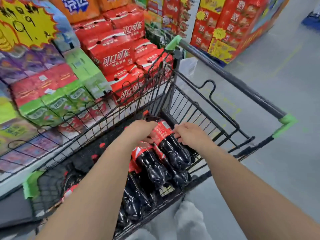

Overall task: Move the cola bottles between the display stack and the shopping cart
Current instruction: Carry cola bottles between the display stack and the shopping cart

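Observation:
Several dark cola bottles with red labels lie in the black wire shopping cart (174, 104). The topmost cola bottle (171, 148) lies on the others, its red cap pointing away from me. My left hand (138, 130) grips it at the label from the left. My right hand (188, 134) holds its right side, fingers curled over the label's edge. More bottles (152, 167) lie under and beside it. The display stack of red cola cartons (119, 58) rises just beyond the cart's left side.
Green and red drink cartons (57, 94) are stacked to the left behind a wire fence. The cart's handle bar (230, 77) with green ends runs at the right. Red boxed goods (230, 25) stand across the grey aisle floor. My grey trouser leg (187, 220) is below the cart.

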A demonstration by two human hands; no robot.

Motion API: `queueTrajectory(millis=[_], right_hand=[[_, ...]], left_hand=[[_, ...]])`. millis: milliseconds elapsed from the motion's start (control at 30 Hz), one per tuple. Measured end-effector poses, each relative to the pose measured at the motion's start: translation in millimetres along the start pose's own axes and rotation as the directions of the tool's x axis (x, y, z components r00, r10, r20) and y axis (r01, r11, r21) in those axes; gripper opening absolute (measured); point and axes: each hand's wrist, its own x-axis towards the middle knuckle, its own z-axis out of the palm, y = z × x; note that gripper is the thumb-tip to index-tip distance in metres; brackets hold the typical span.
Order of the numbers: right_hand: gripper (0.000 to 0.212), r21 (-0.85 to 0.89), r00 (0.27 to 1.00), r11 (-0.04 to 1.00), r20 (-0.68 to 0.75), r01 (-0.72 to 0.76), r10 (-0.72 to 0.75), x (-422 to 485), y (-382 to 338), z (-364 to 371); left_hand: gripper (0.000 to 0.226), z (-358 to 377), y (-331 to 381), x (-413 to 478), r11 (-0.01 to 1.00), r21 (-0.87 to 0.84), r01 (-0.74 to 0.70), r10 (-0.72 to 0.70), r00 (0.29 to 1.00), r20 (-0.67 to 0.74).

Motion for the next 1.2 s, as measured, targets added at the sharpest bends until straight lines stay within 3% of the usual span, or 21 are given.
queueTrajectory(millis=[133,333,533,667,800,1000,1100,1200], right_hand=[[0.031,-0.054,0.995,0.998,0.095,-0.019,0.024,39,21,-5],[0.033,-0.162,0.993,0.987,0.111,-0.007,0.025,78,46,-1],[0.035,-0.199,0.984,0.979,0.16,-0.049,0.082,110,65,17],[0.045,-0.222,0.979,0.968,0.142,-0.115,0.148,130,75,30],[0.047,-0.318,0.977,0.944,0.158,-0.086,0.142,143,87,42],[0.05,-0.359,0.962,0.915,0.124,-0.185,0.244,156,91,58],[0.052,-0.2,0.964,0.944,0.001,-0.262,0.268,159,93,62],[0.06,-0.177,0.956,0.941,0.001,-0.288,0.293,163,94,63]], left_hand=[[0.023,26,-11,33,0.99,-0.085,0.111,-0.118,0.99,-0.082],[0.03,54,-24,69,0.957,-0.237,0.167,-0.22,0.952,-0.215],[0.062,60,-27,115,0.93,-0.31,0.198,-0.293,0.908,-0.299],[0.082,62,-26,157,0.922,-0.315,0.224,-0.318,0.904,-0.287],[0.095,61,-32,195,0.912,-0.336,0.234,-0.333,0.901,-0.277],[0.076,52,-45,230,0.873,-0.439,0.214,-0.322,0.928,-0.188],[0.075,48,-53,239,0.834,-0.512,0.207,-0.306,0.945,-0.116],[0.077,45,-61,240,0.79,-0.586,0.182,-0.262,0.963,-0.054]])
